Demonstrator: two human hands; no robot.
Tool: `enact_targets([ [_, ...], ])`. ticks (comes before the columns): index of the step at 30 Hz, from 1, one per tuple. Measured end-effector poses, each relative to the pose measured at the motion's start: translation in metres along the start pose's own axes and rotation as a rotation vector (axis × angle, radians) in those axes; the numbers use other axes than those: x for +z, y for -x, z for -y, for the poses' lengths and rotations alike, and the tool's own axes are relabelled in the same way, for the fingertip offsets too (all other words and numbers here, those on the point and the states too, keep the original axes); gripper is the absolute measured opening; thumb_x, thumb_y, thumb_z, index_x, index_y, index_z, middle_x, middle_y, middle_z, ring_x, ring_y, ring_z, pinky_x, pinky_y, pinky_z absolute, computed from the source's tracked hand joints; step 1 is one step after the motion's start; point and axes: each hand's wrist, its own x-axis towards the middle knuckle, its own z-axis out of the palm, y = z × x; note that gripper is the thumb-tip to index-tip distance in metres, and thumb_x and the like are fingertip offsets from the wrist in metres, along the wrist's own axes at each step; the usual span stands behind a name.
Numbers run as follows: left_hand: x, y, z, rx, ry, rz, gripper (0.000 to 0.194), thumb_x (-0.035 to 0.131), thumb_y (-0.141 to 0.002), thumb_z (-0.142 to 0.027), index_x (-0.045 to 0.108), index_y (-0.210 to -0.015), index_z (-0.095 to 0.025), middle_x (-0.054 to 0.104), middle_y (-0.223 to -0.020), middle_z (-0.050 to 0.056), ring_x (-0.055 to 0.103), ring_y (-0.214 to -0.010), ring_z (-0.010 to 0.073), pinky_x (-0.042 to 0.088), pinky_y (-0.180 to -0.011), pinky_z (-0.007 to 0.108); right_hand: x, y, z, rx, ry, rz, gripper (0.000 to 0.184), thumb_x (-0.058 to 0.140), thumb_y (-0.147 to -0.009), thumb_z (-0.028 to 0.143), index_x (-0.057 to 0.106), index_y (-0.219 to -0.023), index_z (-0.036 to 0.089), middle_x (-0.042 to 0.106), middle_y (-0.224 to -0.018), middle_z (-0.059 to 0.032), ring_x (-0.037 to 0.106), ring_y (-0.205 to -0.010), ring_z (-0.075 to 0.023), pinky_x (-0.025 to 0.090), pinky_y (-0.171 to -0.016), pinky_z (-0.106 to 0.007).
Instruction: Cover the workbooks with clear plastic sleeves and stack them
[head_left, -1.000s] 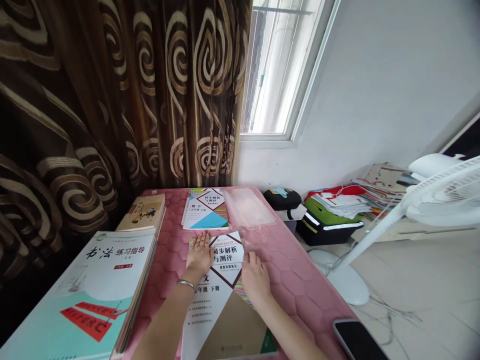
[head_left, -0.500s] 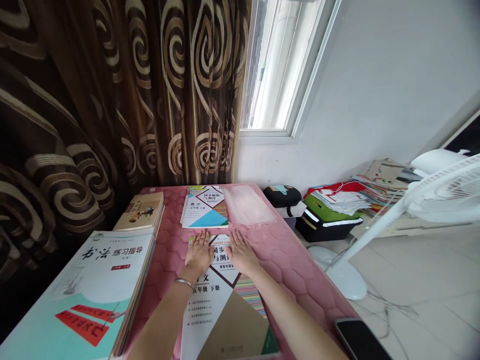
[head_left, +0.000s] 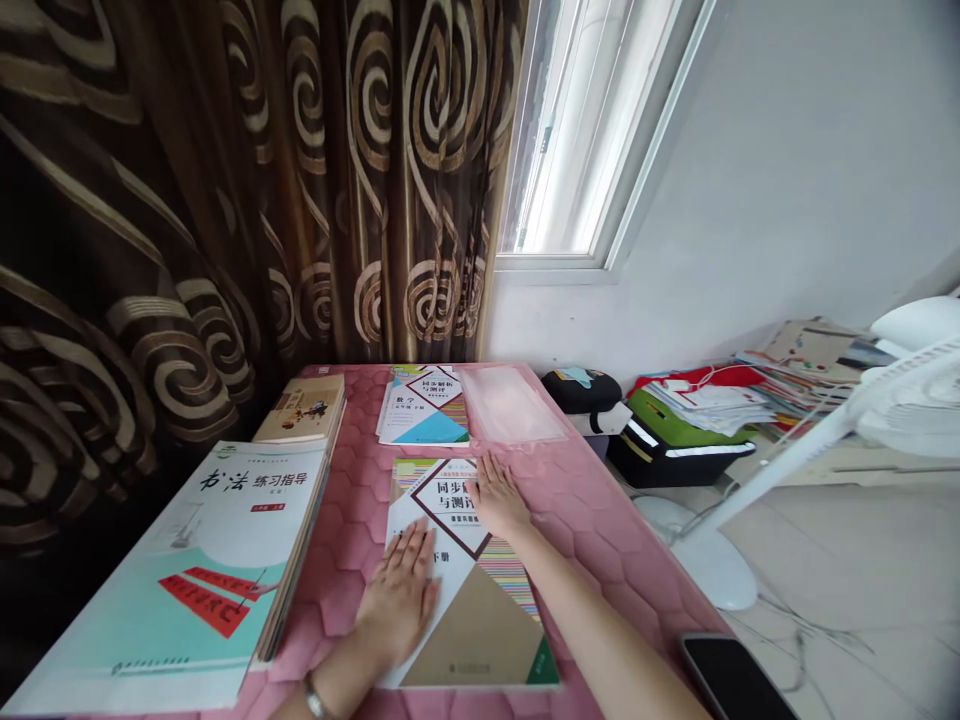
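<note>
A workbook [head_left: 480,615] with a white and brown cover and a striped band lies flat before me on the pink quilted table cover [head_left: 352,540]. Over its left edge, around the middle, rests my left hand [head_left: 401,585], palm down with fingers extended; a bracelet circles that wrist. Flat on the upper right part of the cover is my right hand [head_left: 496,497], its fingers stretched away from me. Beyond the workbook lies a smaller-looking book [head_left: 424,408] with a blue corner, on top of another. To its right are clear plastic sleeves [head_left: 514,405].
On the left stand stacks of books, one topped by a calligraphy book [head_left: 172,560], another by a tan book [head_left: 300,408]. A phone [head_left: 735,680] lies at the front right edge. Beyond the table are a white fan [head_left: 795,450], a green and black box [head_left: 667,440] and a patterned curtain [head_left: 315,180].
My left hand has slid from the workbook's top edge down its left side. The right hand stays near the top right. The camera view has shifted slightly left.
</note>
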Motion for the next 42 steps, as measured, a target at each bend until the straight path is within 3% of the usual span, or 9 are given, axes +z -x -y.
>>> enact_targets([
  [3,-0.001,0.032,0.010,-0.041,-0.028,-0.060,0.058,0.029,-0.098,-0.038,0.012,-0.151,-0.022,0.022,-0.156,0.005,0.025,-0.143,0.0201,0.033,-0.113,0.039,-0.003,-0.001,0.002,0.017,0.004,0.012,0.066,0.016,-0.098,0.043,0.017,-0.149,0.002,0.009,-0.158,-0.0135,0.005,-0.146,-0.0238,0.004,-0.118,-0.042],
  [6,0.000,0.040,0.012,-0.030,-0.047,-0.106,0.060,0.031,-0.097,-0.037,0.009,-0.151,-0.023,0.025,-0.155,0.005,0.027,-0.142,0.0198,0.032,-0.114,0.039,-0.002,0.012,0.019,0.036,0.030,-0.010,0.063,0.021,-0.098,0.040,0.023,-0.149,0.003,0.011,-0.157,-0.0147,0.000,-0.146,-0.0267,0.000,-0.117,-0.050],
  [9,0.003,0.037,0.010,-0.027,-0.076,-0.128,0.059,0.031,-0.097,-0.036,0.013,-0.151,-0.022,0.026,-0.155,0.006,0.028,-0.142,0.0202,0.033,-0.113,0.040,0.009,0.053,0.050,-0.119,-0.004,-0.057,0.061,0.022,-0.098,0.039,0.028,-0.148,0.005,0.016,-0.156,-0.0153,0.006,-0.146,-0.0283,0.004,-0.117,-0.052],
  [13,0.005,0.034,0.011,0.009,-0.094,-0.165,0.059,0.033,-0.097,-0.035,0.013,-0.151,-0.023,0.028,-0.154,0.006,0.028,-0.142,0.0204,0.032,-0.114,0.041,0.023,0.124,0.075,-0.402,-0.130,-0.088,0.055,0.025,-0.099,0.041,0.026,-0.150,0.018,0.015,-0.157,-0.0053,0.013,-0.145,-0.0239,0.013,-0.119,-0.046],
  [20,-0.015,0.047,0.013,0.083,-0.072,-0.164,0.060,0.037,-0.096,-0.037,0.013,-0.151,-0.030,0.029,-0.154,0.003,0.034,-0.139,0.0205,0.039,-0.110,0.038,0.002,0.184,0.015,-0.478,-0.152,-0.018,0.062,0.040,-0.096,0.039,0.013,-0.151,0.025,0.010,-0.157,-0.0038,0.014,-0.145,-0.0261,0.022,-0.118,-0.047],
  [24,-0.024,0.073,0.012,0.180,-0.037,-0.090,0.080,0.050,-0.087,-0.054,0.010,-0.152,-0.029,0.026,-0.154,0.006,0.037,-0.137,0.0236,0.045,-0.104,0.034,-0.004,0.197,-0.017,-0.473,-0.179,0.101,0.071,0.048,-0.092,0.046,0.012,-0.150,0.026,0.010,-0.156,-0.0038,0.014,-0.145,-0.0259,0.024,-0.117,-0.046],
  [27,-0.025,0.083,0.013,0.188,-0.062,-0.080,0.083,0.055,-0.085,-0.050,0.010,-0.151,-0.031,0.029,-0.153,0.005,0.041,-0.135,0.0228,0.047,-0.102,0.031,-0.002,0.202,-0.028,-0.437,-0.210,0.145,0.069,0.050,-0.091,0.044,0.016,-0.149,0.029,0.013,-0.156,-0.0015,0.017,-0.144,-0.0244,0.025,-0.117,-0.043],
  [35,-0.023,0.062,0.023,0.218,-0.035,-0.142,0.069,0.051,-0.091,-0.042,0.017,-0.150,-0.031,0.031,-0.154,0.003,0.041,-0.135,0.0210,0.047,-0.102,0.034,0.001,0.184,-0.032,-0.402,-0.214,0.127,0.066,0.051,-0.090,0.028,0.021,-0.149,0.030,0.016,-0.157,0.0003,0.017,-0.144,-0.0221,0.020,-0.119,-0.045],
  [42,-0.028,0.054,0.024,0.195,0.061,-0.128,0.068,0.055,-0.089,-0.037,0.022,-0.149,-0.033,0.031,-0.154,0.003,0.036,-0.138,0.0210,0.045,-0.105,0.038,0.001,0.176,-0.035,-0.403,-0.205,0.101,0.061,0.047,-0.093,0.035,0.025,-0.149,0.029,0.017,-0.157,-0.0006,0.018,-0.144,-0.0220,0.021,-0.119,-0.045],
])
